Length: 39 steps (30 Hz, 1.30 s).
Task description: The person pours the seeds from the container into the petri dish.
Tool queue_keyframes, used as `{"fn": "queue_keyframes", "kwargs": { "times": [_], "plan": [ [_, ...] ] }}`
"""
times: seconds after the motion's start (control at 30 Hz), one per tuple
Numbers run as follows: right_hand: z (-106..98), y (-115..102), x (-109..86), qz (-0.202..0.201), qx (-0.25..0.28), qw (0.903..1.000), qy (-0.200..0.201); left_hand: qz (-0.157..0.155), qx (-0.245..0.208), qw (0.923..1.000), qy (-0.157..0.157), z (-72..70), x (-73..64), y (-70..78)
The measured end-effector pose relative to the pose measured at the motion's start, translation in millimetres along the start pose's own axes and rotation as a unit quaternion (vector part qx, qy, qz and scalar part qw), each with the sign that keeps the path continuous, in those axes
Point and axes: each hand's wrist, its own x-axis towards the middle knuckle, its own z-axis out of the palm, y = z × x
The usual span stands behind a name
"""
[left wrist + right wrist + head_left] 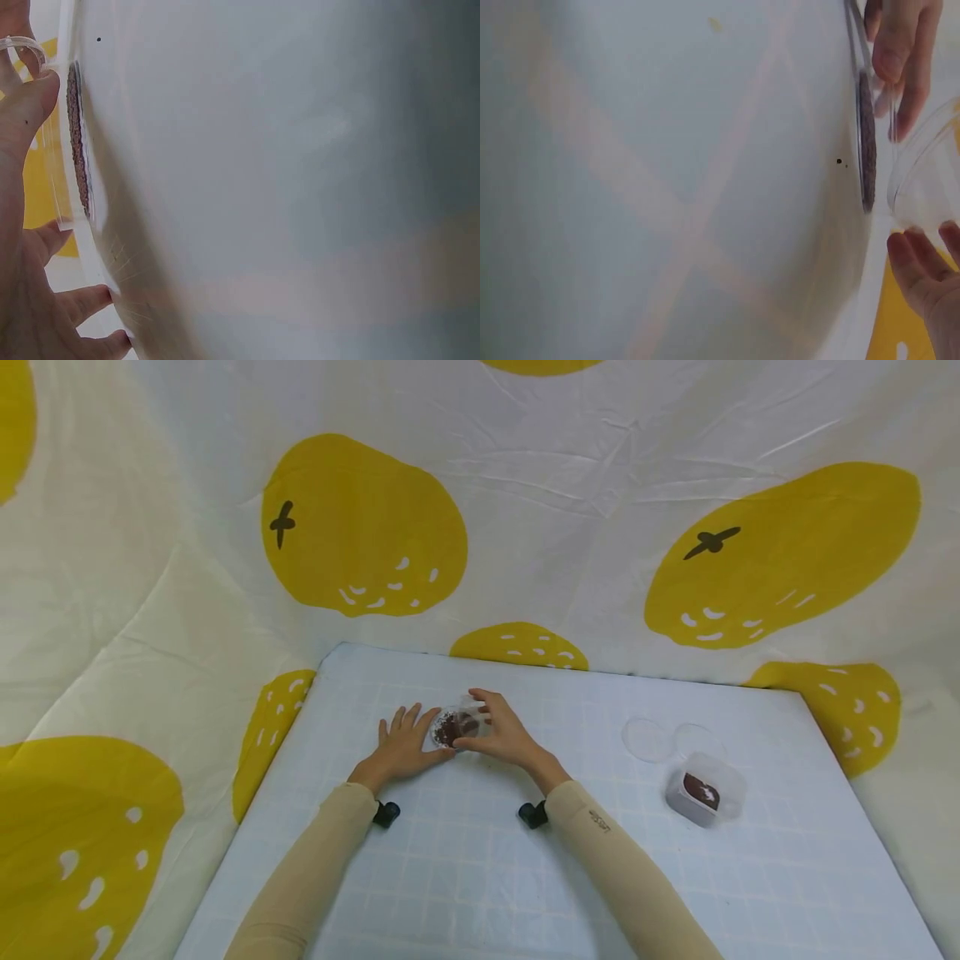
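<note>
A shallow clear round dish (444, 728) stands on the table with dark brown granules in it. My left hand (405, 747) spans its left side, thumb at the near edge and index finger at the far edge, the other fingers spread on the table. My right hand (507, 735) grips a small clear plastic cup (931, 176) between thumb and fingers, close above the dish's right side. Side-on in the right wrist view, the brown layer (866, 142) lies below the cup. Part of the cup is hidden by the right fingers.
To the right stands a clear squarish container (692, 806) with more brown granules. Two thin clear discs, a left one (647, 740) and a right one (701, 741), lie behind it. A white curtain (555, 560) printed with yellow fruit hangs beyond the table (465, 877).
</note>
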Motion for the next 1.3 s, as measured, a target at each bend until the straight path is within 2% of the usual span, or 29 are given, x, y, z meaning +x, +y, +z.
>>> {"fn": "queue_keyframes", "kwargs": {
  "times": [0.13,0.3,0.53,0.87,1.3],
  "plan": [
    [2,0,2.5,-0.011,-0.018,0.9998,-0.001,0.002,0.005,1.0,0.005,-0.1,-0.4,0.6],
    [6,-2,5.0,-0.008,-0.059,0.9982,-0.006,0.002,0.01,0.9999,0.004,-0.4,-0.3,0.2],
    [10,-1,8.1,-0.004,-0.082,0.9966,-0.008,-0.002,0.005,1.0,-0.001,0.3,0.3,-1.3],
    [16,-3,14.2,-0.012,-0.136,0.9905,-0.013,-0.014,0.009,0.9998,-0.007,0.0,1.4,-1.3],
    [21,-9,22.1,0.011,-0.2,0.979,-0.035,-0.009,0.007,0.9999,-0.005,-1.2,0.2,-0.7]
  ]
}}
